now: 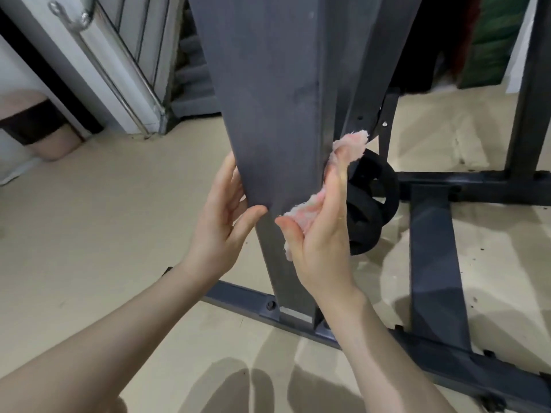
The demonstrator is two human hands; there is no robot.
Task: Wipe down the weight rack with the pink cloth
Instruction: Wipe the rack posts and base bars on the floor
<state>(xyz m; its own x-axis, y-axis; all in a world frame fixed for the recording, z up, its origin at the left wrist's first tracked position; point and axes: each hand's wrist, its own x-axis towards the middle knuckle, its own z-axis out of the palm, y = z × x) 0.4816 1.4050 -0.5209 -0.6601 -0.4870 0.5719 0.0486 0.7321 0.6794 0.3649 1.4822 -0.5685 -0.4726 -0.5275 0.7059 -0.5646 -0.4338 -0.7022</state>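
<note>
The dark grey upright post of the weight rack (pixel 274 120) fills the middle of the head view and runs down to a bolted floor bar. My right hand (pixel 322 234) holds the fluffy pink cloth (pixel 348 147) against the post's right edge, with the cloth bunched between palm, fingers and metal. My left hand (pixel 220 216) rests on the post's left edge, fingers behind it and thumb across the front.
Black weight plates (pixel 369 204) hang on a peg just behind the post on the right. Rack base bars (pixel 429 263) cross the beige floor to the right and front. A metal-framed door (pixel 131 70) stands at the back left.
</note>
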